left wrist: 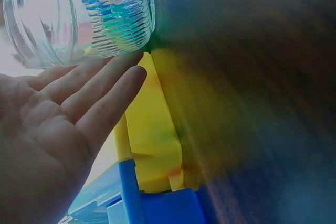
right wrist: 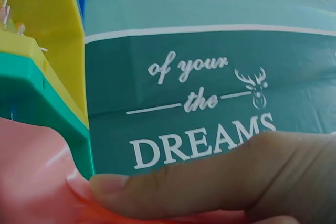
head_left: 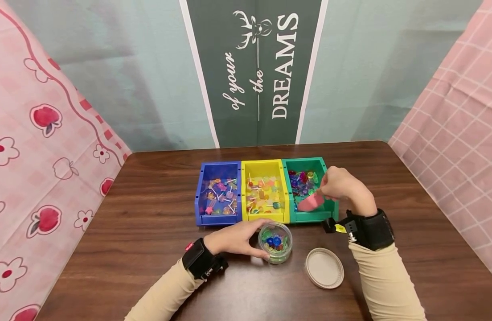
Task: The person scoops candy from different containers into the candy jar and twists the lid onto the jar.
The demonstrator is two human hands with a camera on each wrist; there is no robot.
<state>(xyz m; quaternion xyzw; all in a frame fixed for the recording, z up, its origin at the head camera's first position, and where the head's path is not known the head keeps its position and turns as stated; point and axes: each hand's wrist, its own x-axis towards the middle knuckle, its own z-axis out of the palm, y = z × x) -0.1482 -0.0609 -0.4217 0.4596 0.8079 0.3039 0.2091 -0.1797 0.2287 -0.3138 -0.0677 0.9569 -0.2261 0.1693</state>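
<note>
My left hand (head_left: 239, 240) holds a clear round jar (head_left: 275, 256), thumb on its near side and fingers on its far side. Inside the open jar lie blue and green beads. In the left wrist view, the fingers (left wrist: 107, 103) lie along the jar's ribbed wall (left wrist: 121, 24). With my right hand (head_left: 346, 187) I grip a pink scoop (head_left: 311, 202) by its handle, its blade tilted down inside the green bin (head_left: 314, 217) among colourful beads (head_left: 304, 182). The right wrist view shows the thumb pressed on the scoop (right wrist: 31, 171).
A yellow bin (head_left: 266, 216) and a blue bin (head_left: 218, 220), both with small charms, adjoin the green one in a row. A whitish round lid (head_left: 325, 268) lies on the brown table (head_left: 157, 196), right of the jar. Hanging cloths surround the table's back and sides.
</note>
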